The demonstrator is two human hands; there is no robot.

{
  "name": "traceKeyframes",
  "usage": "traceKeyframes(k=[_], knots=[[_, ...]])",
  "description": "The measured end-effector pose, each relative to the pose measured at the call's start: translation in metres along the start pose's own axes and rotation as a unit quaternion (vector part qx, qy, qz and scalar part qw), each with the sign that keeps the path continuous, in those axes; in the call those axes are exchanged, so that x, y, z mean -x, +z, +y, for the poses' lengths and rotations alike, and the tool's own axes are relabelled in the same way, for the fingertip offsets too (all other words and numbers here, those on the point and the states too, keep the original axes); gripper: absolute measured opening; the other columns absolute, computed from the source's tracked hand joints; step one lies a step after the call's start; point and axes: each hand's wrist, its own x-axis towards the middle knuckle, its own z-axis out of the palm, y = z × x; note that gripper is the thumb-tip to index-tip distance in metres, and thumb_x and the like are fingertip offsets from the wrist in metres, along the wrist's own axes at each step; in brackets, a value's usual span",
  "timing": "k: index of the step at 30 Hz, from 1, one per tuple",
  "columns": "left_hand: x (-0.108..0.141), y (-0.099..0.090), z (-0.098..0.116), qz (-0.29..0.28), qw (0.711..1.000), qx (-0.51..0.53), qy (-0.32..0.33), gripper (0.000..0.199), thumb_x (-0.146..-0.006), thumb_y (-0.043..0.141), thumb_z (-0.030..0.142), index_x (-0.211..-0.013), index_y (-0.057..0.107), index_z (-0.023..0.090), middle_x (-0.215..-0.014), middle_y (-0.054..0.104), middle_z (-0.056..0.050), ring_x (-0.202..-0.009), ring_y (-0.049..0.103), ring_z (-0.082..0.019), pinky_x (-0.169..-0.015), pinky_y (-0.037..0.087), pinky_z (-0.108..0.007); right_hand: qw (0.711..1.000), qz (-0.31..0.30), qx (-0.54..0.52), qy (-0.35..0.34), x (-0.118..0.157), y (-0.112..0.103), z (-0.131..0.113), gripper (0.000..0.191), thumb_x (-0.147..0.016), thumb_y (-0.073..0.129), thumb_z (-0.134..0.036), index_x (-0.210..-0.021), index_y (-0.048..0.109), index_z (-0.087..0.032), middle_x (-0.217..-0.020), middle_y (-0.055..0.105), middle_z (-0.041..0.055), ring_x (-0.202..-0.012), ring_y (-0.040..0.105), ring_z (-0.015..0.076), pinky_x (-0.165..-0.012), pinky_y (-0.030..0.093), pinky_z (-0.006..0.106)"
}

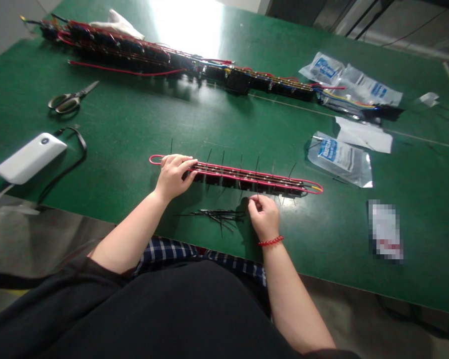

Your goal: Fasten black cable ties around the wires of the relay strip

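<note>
A long, narrow wired strip (243, 175) with red wires looped along it lies on the green table in front of me. Thin black cable ties (258, 163) cross it at several places, their tails sticking out on both sides. Near its left end, my left hand (175, 175) is closed over the strip, thumb on the near side and fingers on top. My right hand (264, 214) is pinched just below the strip's near edge, right of the middle; what its fingertips hold is too small to make out. A pile of loose black cable ties (220, 215) lies between my hands.
Longer bundled wired strips (142, 52) stretch across the back of the table. Scissors (73, 99) and a white power bank (30, 158) with a cable lie at left. Clear plastic bags (340, 159), white paper (364, 135) and a blurred packet (385, 230) lie at right.
</note>
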Motion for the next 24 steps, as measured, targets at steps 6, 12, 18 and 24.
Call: traceKeyframes(k=[6,12,18,24], knots=[[0.0013,-0.0019,0.0011,-0.011,0.999,0.012,0.029,0.032,-0.093,0.056,0.042,-0.119,0.067,0.028,-0.122,0.067,-0.007,-0.115,0.058,-0.027,-0.104,0.037,-0.048,1.000,0.002,-0.005,0.011,0.0005,-0.0013,-0.0019,0.017,-0.087,0.053,-0.028,-0.079,0.066,-0.022,-0.075,0.067,0.0031,-0.073,0.058,0.0199,-0.072,0.046,0.033],[0.0011,-0.0019,0.0034,-0.016,0.999,0.000,0.033,0.031,-0.094,0.055,0.042,-0.119,0.067,0.028,-0.122,0.068,-0.007,-0.114,0.058,-0.027,-0.104,0.037,-0.049,1.000,0.002,-0.007,0.010,0.0002,-0.0012,-0.0024,0.018,-0.087,0.052,-0.029,-0.080,0.067,-0.021,-0.076,0.068,0.0034,-0.071,0.059,0.0194,-0.073,0.047,0.033],[0.0010,-0.0013,0.0040,-0.020,0.999,-0.008,0.025,0.031,-0.093,0.056,0.042,-0.119,0.067,0.030,-0.122,0.068,-0.006,-0.114,0.058,-0.028,-0.104,0.037,-0.050,1.000,0.005,-0.005,0.009,0.0005,-0.0013,-0.0026,0.018,-0.086,0.052,-0.028,-0.081,0.068,-0.022,-0.075,0.068,0.0033,-0.071,0.059,0.0195,-0.072,0.047,0.033],[0.0011,-0.0004,0.0024,-0.020,0.999,-0.011,0.025,0.031,-0.092,0.057,0.041,-0.120,0.067,0.030,-0.123,0.068,-0.005,-0.115,0.058,-0.028,-0.105,0.037,-0.050,1.000,0.005,-0.006,0.008,0.0004,-0.0020,-0.0034,0.018,-0.086,0.052,-0.028,-0.080,0.067,-0.021,-0.074,0.067,0.0032,-0.070,0.058,0.0192,-0.072,0.046,0.033]])
